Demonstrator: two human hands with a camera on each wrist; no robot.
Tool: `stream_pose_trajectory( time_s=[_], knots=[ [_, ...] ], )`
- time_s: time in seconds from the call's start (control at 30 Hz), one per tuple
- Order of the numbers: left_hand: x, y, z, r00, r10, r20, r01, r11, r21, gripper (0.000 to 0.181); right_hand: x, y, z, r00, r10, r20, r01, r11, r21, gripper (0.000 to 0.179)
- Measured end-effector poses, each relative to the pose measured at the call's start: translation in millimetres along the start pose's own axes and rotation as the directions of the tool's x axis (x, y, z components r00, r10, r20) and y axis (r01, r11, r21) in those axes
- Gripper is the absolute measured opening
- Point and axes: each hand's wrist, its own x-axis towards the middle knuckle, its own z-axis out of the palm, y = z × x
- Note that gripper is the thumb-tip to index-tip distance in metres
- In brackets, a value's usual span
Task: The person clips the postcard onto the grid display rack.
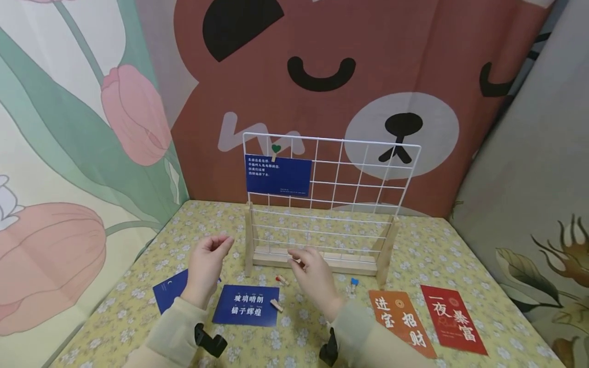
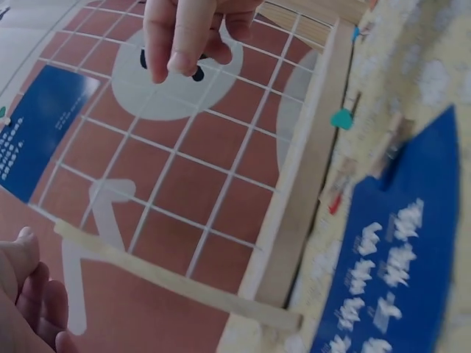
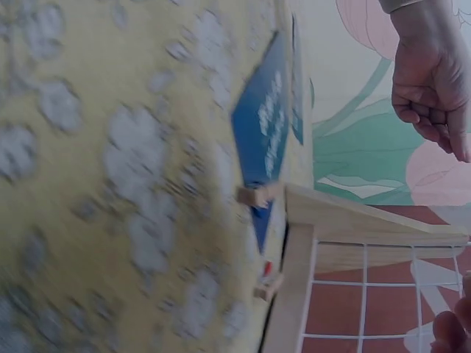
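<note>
My left hand point(image 1: 207, 268) is raised over the table left of the wire grid rack point(image 1: 315, 261), fingers loosely curled, with nothing visible in them. Before the rack's wooden base hovers my right hand point(image 1: 317, 281), its fingers loosely bent and no object seen between them. A blue card point(image 1: 280, 179) hangs at the grid's upper left, held by a clothespin with a green heart point(image 1: 275, 150). Below, between the hands, lies a blue card with white writing point(image 1: 245, 301), a small wooden clothespin point(image 1: 276, 305) at its right edge. A red-topped clothespin point(image 1: 282, 280) lies nearer the rack.
Another blue card point(image 1: 170, 291) is partly hidden behind the left hand. To the right lie a blue-heart clothespin point(image 1: 354, 284), an orange card point(image 1: 400, 319) and a red card point(image 1: 453, 319). A flowered cloth point(image 1: 423, 255) covers the table; printed curtains hang behind.
</note>
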Motion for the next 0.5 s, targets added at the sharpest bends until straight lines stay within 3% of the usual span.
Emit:
stream_pose_trajectory(
  time_s=[0.23, 0.33, 0.5],
  knots=[
    [-5.8, -17.3, -12.2, 0.985, -0.12, 0.121, 0.099, 0.982, 0.163, 0.032, -11.7, 3, 10, 0.981, 0.12, 0.154, -0.13, 0.99, 0.058, 0.021],
    [-7.5, -26.5, -15.1, 0.974, -0.138, 0.18, 0.086, 0.958, 0.273, 0.031, -16.2, 5, 16, 0.962, 0.128, 0.242, -0.138, 0.99, 0.025, 0.019],
    [-11.5, -37.1, -16.1, 0.954, -0.157, 0.257, 0.029, 0.897, 0.441, 0.022, -23.0, 5, 23, 0.921, 0.12, 0.372, -0.108, 0.993, -0.053, 0.015]
  ],
)
